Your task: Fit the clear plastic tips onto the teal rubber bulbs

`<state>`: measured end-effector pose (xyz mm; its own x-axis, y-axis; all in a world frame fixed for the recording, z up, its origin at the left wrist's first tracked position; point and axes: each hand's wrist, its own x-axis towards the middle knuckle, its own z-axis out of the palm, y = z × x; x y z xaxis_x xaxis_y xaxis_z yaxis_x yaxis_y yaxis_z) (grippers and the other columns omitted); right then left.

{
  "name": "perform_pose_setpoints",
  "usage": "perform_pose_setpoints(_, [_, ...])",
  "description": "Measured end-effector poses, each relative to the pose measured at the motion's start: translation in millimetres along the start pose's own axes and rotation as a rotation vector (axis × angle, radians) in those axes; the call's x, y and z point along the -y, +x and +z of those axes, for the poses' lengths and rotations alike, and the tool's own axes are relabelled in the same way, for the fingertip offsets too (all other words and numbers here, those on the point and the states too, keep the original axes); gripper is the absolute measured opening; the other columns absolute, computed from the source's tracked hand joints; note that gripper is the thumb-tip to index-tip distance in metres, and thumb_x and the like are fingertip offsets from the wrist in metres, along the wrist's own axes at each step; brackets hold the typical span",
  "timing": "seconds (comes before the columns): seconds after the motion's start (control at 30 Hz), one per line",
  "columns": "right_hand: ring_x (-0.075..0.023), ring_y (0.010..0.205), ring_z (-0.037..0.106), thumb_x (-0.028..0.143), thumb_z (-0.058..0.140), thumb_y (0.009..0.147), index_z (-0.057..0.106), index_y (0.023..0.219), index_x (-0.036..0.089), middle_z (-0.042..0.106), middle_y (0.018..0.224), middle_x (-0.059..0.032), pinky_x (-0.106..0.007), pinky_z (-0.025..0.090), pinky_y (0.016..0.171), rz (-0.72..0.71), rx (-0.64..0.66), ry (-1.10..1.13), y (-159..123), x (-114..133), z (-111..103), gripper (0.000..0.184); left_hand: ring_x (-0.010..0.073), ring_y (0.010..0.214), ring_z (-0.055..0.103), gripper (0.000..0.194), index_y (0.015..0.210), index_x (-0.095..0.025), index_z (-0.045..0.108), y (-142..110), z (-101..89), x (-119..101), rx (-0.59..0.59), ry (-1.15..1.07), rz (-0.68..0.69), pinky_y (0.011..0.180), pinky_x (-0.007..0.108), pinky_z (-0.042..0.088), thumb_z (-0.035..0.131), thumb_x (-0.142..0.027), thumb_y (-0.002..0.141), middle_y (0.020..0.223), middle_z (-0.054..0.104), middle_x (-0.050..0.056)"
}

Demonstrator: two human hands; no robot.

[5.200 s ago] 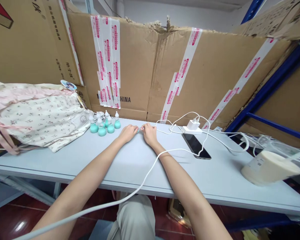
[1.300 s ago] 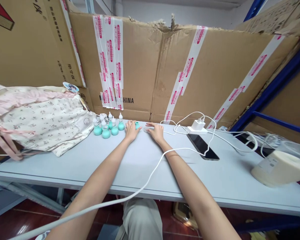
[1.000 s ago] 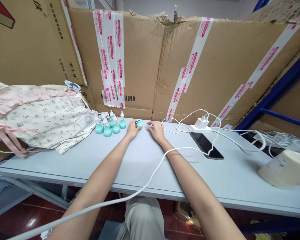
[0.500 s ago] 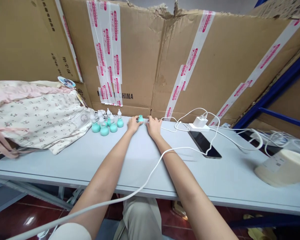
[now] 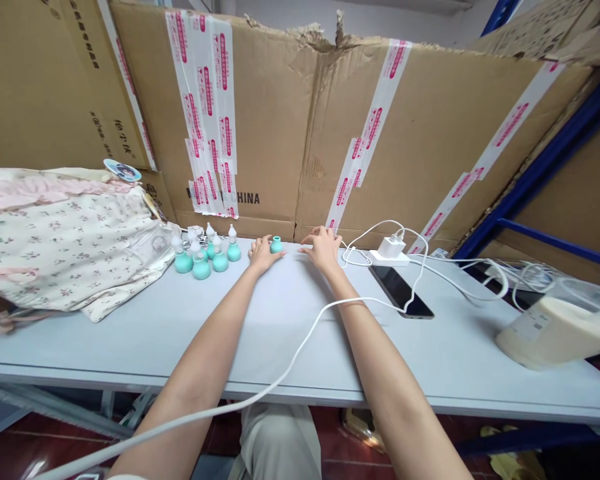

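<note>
My left hand [image 5: 260, 253] rests on the grey table [image 5: 260, 333] near its back edge, its fingertips pinching a small teal rubber bulb [image 5: 276, 245] that stands upright with no white tip. A little to the right, my right hand [image 5: 323, 245] lies on the table with the fingers stretched out, apart from the bulb and close to the white cables. Left of my left hand stands a cluster of several teal bulbs with white tips [image 5: 203, 257].
A black phone [image 5: 401, 292] lies face up right of my right hand, wired to a white charger [image 5: 390, 250]. A white cable [image 5: 280, 373] crosses my right forearm. A floral cloth bag [image 5: 65, 240] lies left, a translucent tub [image 5: 555, 330] right, taped cardboard boxes [image 5: 330, 133] behind.
My right hand has let go by the bulb and slid right toward the cables, fingers now spread. My left hand stays at the teal bulb. The camera shifted slightly.
</note>
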<state>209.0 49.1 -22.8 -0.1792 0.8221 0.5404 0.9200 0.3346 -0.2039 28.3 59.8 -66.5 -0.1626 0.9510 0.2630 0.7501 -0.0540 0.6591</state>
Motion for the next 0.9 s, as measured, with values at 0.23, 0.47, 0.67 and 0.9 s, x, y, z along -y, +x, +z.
perform_pose_setpoints(0.23, [-0.0268,0.11,0.04,0.03,0.071,0.075,0.075,0.075,0.027,0.057,0.111,-0.0075,-0.046,0.025,0.091,0.024,0.2,-0.08,-5,-1,14,0.005,0.032,0.124,0.038,0.063,0.126,-0.027,0.042,4,1.1,4,-0.035,-0.063,-0.022,0.101,0.046,0.029,0.065,-0.049,0.072,0.127,0.049,0.011])
perform_pose_setpoints(0.47, [-0.0268,0.108,0.041,0.021,0.06,0.08,0.074,0.082,0.023,0.058,0.111,-0.0101,-0.044,0.027,0.088,0.004,0.033,-0.081,1,6,29,0.014,0.0316,0.122,0.039,0.052,0.12,-0.027,0.046,5,2.2,7,-0.036,-0.072,0.005,0.1,0.047,0.031,0.061,-0.047,0.074,0.125,0.05,0.01])
perform_pose_setpoints(0.67, [-0.0278,0.109,0.044,0.027,0.062,0.081,0.073,0.088,0.026,0.061,0.112,-0.0084,-0.047,0.028,0.091,0.109,0.042,-0.005,6,-1,31,0.014,0.0312,0.122,0.04,0.047,0.117,-0.028,0.047,4,0.0,4,-0.012,-0.096,-0.006,0.1,0.047,0.031,0.058,-0.049,0.076,0.125,0.051,0.009])
perform_pose_setpoints(0.9, [-0.0176,0.084,0.06,0.038,0.065,0.078,0.071,0.1,0.022,0.068,0.095,-0.0055,-0.03,0.043,0.077,0.25,0.206,0.398,13,-48,17,0.028,0.0283,0.122,0.041,0.04,0.116,-0.028,0.049,4,-2.9,2,-0.018,-0.152,-0.037,0.102,0.046,0.029,0.047,-0.051,0.084,0.122,0.054,0.008])
